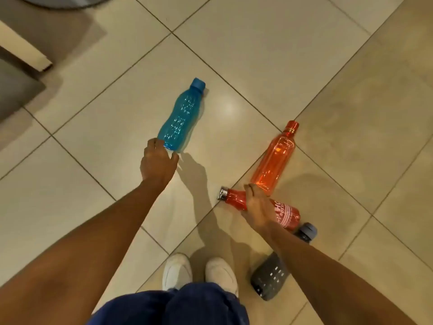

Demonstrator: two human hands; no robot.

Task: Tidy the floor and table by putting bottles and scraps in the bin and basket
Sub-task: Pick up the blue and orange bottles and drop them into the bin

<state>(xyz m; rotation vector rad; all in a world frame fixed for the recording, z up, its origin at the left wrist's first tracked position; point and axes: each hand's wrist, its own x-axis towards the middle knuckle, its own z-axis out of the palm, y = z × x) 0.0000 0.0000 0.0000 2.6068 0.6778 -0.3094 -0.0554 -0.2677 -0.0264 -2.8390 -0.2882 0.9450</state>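
Note:
A blue bottle lies on the tiled floor, cap pointing away from me. My left hand reaches its base, fingers and thumb spread on either side of the bottom edge, not closed around it. My right hand wraps the middle of a red bottle with white lettering and a silver cap, which points left. Just beyond that hand an orange bottle lies on the floor, its base near my fingertips. A grey bottle with a blue-grey lid lies beside my right foot, partly hidden by my forearm.
My white shoes stand at the bottom centre. A white furniture leg and a grey mat sit at the upper left. No bin or basket is in view.

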